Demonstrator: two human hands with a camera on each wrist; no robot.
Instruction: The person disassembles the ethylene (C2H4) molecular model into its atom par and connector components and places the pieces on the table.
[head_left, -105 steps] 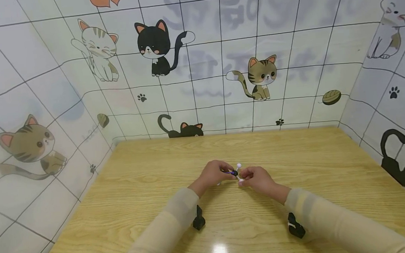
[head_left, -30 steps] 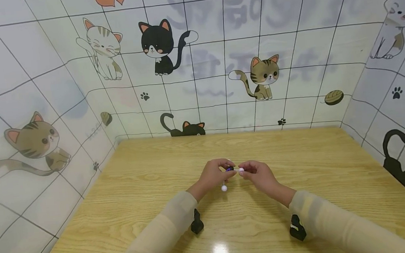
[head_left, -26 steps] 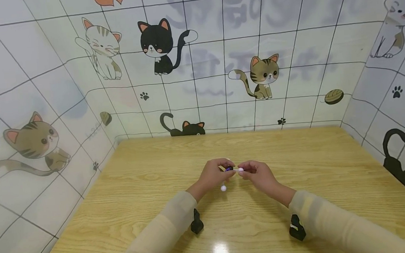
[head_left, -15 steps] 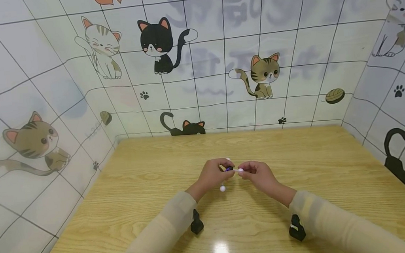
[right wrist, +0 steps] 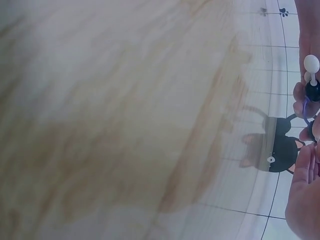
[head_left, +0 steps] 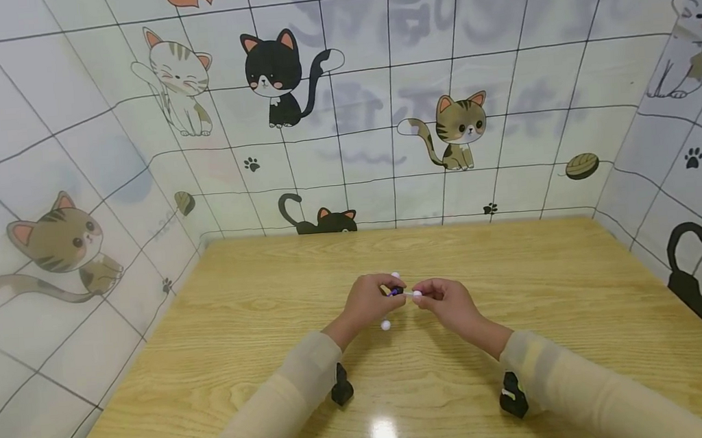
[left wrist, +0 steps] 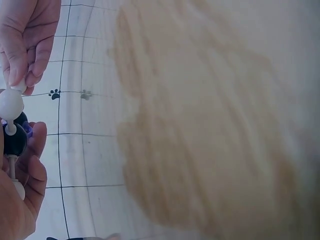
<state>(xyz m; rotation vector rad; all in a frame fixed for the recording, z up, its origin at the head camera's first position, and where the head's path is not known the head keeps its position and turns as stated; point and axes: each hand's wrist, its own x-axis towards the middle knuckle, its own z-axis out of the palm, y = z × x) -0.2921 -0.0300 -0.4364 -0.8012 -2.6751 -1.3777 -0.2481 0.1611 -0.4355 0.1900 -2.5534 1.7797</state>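
Turned since a few seconds ago, the ball-and-stick model [head_left: 397,290] is hanging above the tabletop [head_left: 281,272], short of its far edge; the left hand [head_left: 369,298] is gripping its black part, the right hand [head_left: 449,304] is pinching one white ball [head_left: 417,294], seemingly working that joint.

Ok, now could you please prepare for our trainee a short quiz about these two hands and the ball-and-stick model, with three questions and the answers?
1. What does the right hand pinch?
2. True or false: the left hand holds nothing.
3. Which colour is the curved connector beside the black balls?
a) green
b) purple
c) orange

Key:
1: a white ball of the ball-and-stick model.
2: false; its fingers grip the model.
3: b.
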